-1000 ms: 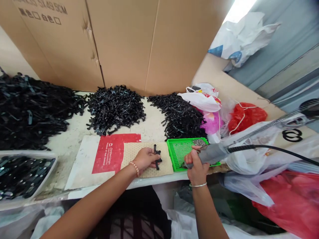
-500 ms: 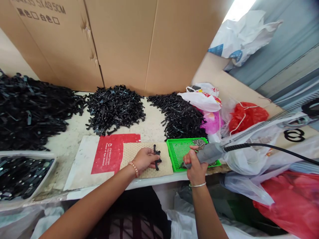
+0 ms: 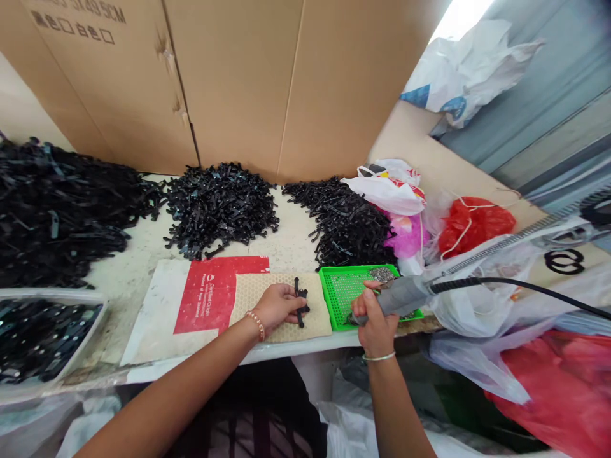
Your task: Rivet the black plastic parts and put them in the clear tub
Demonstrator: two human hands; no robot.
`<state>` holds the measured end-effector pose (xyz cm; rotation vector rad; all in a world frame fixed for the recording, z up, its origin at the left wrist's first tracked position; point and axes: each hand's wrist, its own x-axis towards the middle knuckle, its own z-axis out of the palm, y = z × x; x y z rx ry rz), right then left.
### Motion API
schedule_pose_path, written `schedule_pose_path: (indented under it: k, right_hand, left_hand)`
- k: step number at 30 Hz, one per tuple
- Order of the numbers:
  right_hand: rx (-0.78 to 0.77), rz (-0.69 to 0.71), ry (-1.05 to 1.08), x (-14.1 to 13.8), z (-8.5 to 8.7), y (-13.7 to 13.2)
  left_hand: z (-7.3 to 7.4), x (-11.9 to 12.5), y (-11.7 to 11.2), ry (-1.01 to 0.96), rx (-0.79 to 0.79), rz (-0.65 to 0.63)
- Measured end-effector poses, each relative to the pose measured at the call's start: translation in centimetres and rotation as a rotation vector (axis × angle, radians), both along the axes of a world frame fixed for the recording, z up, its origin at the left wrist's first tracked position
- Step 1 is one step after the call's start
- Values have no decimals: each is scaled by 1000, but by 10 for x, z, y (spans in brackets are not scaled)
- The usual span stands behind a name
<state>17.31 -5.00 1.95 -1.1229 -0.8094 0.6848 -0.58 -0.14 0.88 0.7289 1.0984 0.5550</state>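
My left hand [image 3: 277, 306] pinches a small black plastic part [image 3: 300, 312] over a beige textured mat [image 3: 315, 324]. The part has a long bar with rounded ends and a shorter piece beside it; my fingers hide some of it. My right hand [image 3: 377, 324] is wrapped around a grey electric screwdriver [image 3: 405, 296], its black cable running off to the right. The screwdriver's tip [image 3: 353, 318] is over the green perforated tray [image 3: 341, 289], which holds small silvery screws [image 3: 382, 273] at its far right corner.
Piles of black parts lie at the left [image 3: 57, 210], middle [image 3: 222, 207] and right [image 3: 353, 222] before a tall cardboard box [image 3: 238, 83]. A white bin [image 3: 95, 318] of black pieces stands at left. A coil spring [image 3: 506, 242] reaches toward the screwdriver. Plastic bags [image 3: 475, 222] crowd the right side.
Both hands, the black part and the screwdriver stay in nearly the same place. The view has shifted very slightly.
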Motion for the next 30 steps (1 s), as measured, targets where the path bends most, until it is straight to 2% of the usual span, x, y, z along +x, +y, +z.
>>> schedule_pose_path:
  k: [9, 22, 30]
  right_hand:
    - [15, 36, 2, 1, -4, 2]
    - [1, 37, -14, 3, -6, 1]
    - [-12, 37, -30, 3, -4, 1]
  left_hand:
    - [-8, 0, 1, -16, 23, -13]
    - [-9, -1, 1, -32, 26, -16]
    - [-5, 0, 0, -8, 8, -11]
